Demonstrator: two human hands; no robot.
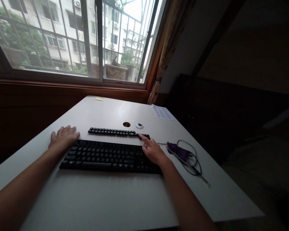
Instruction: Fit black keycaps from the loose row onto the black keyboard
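Observation:
A black keyboard (100, 157) lies on the white table, with keycaps over its nearer rows and a plain dark strip along its far edge. Behind it, loose black keycaps (110, 132) stand lined up in two rows. My right hand (153, 151) reaches over the keyboard's right part, its index finger stretched onto the right end of the lined-up keycaps; the other fingers are partly hidden. Flat on the table beside the keyboard's far left corner rests my left hand (64, 136), fingers apart and holding nothing.
To the right lie a purple pouch (179, 151), a coiled black cable (197, 165) and a thin stick-like tool (190, 165). Farther back are a cable hole (126, 124), its round cover (139, 126), a printed sheet (162, 112) and a yellow note (99, 98). A barred window stands beyond.

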